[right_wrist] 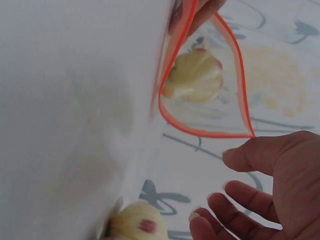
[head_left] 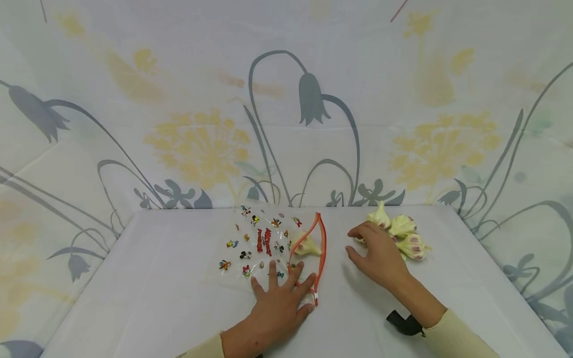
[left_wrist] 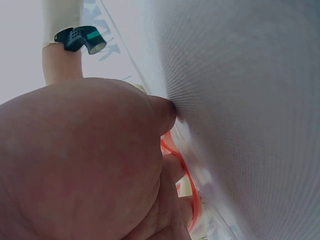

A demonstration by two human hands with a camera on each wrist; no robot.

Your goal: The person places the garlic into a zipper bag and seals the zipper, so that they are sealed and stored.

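A clear zip bag [head_left: 237, 233] with cartoon prints lies flat, its orange-red zip edge [head_left: 323, 243] bowed apart at the right end. Inside, near that mouth, is one garlic bulb [head_left: 306, 247], also visible through the opening in the right wrist view. My left hand [head_left: 279, 308] rests with spread fingers on the bag's near edge, by the mouth. Between the bag and a small pile of garlic bulbs [head_left: 412, 246], my right hand [head_left: 380, 258] hovers with fingers loosely bent and nothing in them. It partly covers the pile's left side in the head view.
A white cloth covers the table [head_left: 147, 278]. Behind it rises a flower-printed fabric backdrop [head_left: 286, 164]. A black wrist-worn device [head_left: 404, 323] sits at the right sleeve's cuff.
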